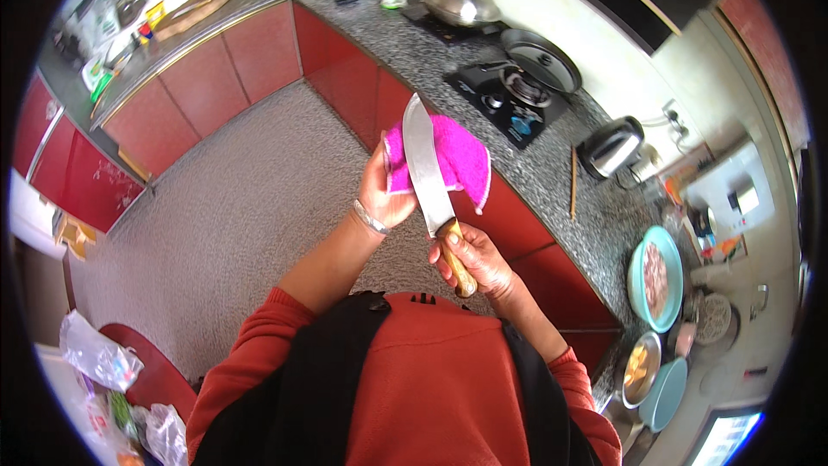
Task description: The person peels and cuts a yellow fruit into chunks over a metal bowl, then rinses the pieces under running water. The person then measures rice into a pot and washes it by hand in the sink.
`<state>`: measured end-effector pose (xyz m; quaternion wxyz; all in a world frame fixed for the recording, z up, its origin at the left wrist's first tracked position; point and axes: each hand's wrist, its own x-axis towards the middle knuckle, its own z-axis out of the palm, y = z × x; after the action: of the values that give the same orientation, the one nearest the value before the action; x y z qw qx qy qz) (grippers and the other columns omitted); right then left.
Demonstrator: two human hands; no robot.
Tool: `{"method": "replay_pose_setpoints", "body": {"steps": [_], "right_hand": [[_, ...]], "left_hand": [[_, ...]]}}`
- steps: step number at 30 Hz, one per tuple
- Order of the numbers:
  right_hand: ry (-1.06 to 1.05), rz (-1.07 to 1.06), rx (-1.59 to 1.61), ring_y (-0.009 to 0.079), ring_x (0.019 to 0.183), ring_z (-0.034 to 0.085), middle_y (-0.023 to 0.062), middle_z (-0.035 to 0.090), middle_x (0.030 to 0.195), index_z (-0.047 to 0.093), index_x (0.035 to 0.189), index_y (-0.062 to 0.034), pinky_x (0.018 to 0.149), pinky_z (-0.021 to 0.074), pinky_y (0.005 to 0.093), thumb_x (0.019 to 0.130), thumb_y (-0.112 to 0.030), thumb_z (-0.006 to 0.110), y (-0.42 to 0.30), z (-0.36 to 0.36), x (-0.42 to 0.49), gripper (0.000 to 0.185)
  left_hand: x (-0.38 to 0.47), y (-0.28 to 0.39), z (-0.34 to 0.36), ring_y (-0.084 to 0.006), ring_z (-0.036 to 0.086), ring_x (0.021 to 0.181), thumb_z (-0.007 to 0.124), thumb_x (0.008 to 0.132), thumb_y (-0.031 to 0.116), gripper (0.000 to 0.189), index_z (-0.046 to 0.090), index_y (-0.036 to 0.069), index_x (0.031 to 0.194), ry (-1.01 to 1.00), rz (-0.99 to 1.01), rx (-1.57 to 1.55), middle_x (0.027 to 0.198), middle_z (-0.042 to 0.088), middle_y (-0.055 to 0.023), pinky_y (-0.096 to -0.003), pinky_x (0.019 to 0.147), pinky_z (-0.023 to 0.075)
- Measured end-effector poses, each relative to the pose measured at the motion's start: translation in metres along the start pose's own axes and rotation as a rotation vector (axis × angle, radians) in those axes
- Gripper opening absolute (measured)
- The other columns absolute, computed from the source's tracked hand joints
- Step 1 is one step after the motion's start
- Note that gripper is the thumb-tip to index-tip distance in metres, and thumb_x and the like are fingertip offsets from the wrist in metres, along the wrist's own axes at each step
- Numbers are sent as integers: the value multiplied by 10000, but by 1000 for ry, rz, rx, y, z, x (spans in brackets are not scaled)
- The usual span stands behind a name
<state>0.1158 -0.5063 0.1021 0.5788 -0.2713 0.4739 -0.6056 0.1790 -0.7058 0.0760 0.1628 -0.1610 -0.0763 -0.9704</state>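
In front of my chest, my right hand (475, 259) grips the wooden handle of a large kitchen knife (427, 165), thumb along the handle's side. Its broad steel blade points up and slightly left, away from me. Beneath the blade, my left hand (385, 191) holds a bright pink cloth (460, 152) with a pale stitched edge. The cloth lies behind the blade and drapes over to its right; most of the left fingers are hidden under it. Whether the cloth presses on the blade, I cannot tell. A silver bracelet (370, 217) circles my left wrist.
Red cabinets (336, 65) carry a speckled counter (414, 68) ahead and right. On it are a lidded wok (462, 3), a gas hob (517, 100), a frying pan (550, 61), an electric kettle (611, 145) and a turquoise basin (637, 298) of meat. Plastic bags (100, 349) lie lower left.
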Motion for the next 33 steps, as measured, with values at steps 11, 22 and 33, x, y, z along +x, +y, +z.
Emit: {"method": "replay_pose_setpoints", "body": {"steps": [11,22,33], "right_hand": [[-85,129,-6,106,579,557,25,606,768,578,963,-74,472,452,246,918,-451,589,-6,-28,139,380],[-150,75,-110,129,594,566,43,590,756,551,930,-49,499,473,273,991,-416,447,-66,-80,283,386],[-399,211,-132,123,597,542,29,559,768,521,1035,-64,538,484,275,980,-285,511,-55,-67,395,228]], "left_hand": [[-3,51,-29,-218,524,1183,346,997,494,530,471,73,1295,279,122,394,1229,579,-68,-402,965,444],[128,104,-61,-117,551,509,531,970,329,219,509,123,1041,657,143,901,758,609,-27,-230,378,410],[157,204,-105,-89,549,645,574,950,192,102,556,91,954,1014,545,938,788,586,9,-254,560,462]]}}
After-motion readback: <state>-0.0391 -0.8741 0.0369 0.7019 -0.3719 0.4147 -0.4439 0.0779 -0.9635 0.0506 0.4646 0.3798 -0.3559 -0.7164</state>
